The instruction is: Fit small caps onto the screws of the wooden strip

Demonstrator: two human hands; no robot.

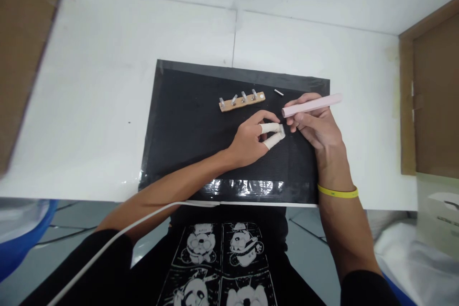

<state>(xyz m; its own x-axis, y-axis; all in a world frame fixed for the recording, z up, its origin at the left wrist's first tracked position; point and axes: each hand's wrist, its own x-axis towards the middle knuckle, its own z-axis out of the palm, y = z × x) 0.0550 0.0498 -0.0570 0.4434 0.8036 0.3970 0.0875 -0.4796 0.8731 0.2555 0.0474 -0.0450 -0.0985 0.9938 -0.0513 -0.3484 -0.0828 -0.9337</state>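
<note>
Black mat (186,129) bears tan strip (239,103) near left hand (249,141).

Through my camera, I see a pale pink tube (312,105) and a small see-through piece (282,131). The finger covers (273,141) are creamy white. The strip (239,103) is light brown, with see-through bits (244,97). I see a black mat (186,129), a white counter (100,81), a bright yellow wristband (337,192), and a black shirt (222,267) with white cartoon animals in boxes.
</note>
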